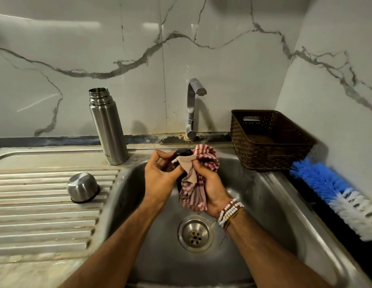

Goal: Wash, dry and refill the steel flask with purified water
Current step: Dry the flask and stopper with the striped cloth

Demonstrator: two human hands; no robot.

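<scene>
Steel flask [108, 129] stands upright at the back of the drainboard [35, 204], just left of the sink basin [264, 204], mouth open, nothing on top. Print near its base is partly cut by the curve, unreadable. Its steel cap [83, 187] sits upside down on the drainboard ridges, apart from the flask.

Hands are together over the basin. Left hand [160, 177] curls its fingers round a small black piece [182, 152]; only the top edge shows, the rest is hidden by cloth and palm, so I can't say for sure what it is. Right hand [210, 188] grips a red-and-white striped cloth [198, 173], bunched against the black piece, with the loose end hanging down. Beaded bracelets [230, 210] are on the right wrist.

Drain [195, 233] is below the hands. Tap [192, 104] is behind, no stream visible. Brown basket [270, 140] sits on the right rim; its contents are too dark to tell. Blue-and-white bottle brush [334, 194] lies on the right counter, its handle end cut off by the frame edge. Forearms are blurred at the bottom.
</scene>
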